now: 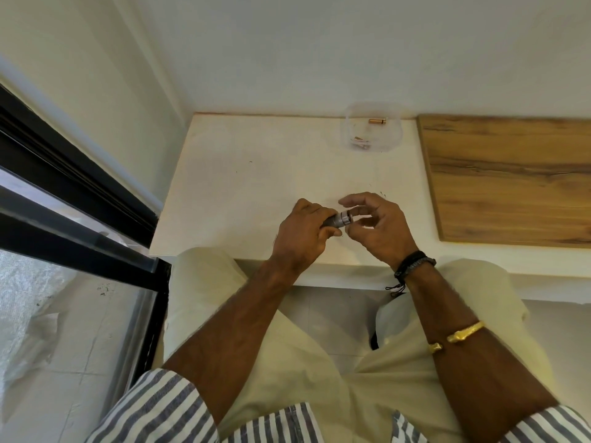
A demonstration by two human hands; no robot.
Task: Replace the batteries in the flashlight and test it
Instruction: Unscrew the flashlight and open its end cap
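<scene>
My left hand [302, 233] is wrapped around a small dark flashlight [340, 219], held just above the white table [243, 174]. Only the flashlight's grey metal end sticks out to the right of my fist. My right hand [380, 225] hovers at that end with thumb and fingers curled and apart, fingertips close to the metal ring; whether they touch it is unclear. A clear plastic container [372, 127] stands at the back of the table with a copper-coloured battery [377, 121] and some small pieces inside.
A wooden board [511, 177] lies on the table to the right. A black-framed glass door [80, 219] runs along the left. A white wall backs the table. My knees in pale trousers are below the table's front edge.
</scene>
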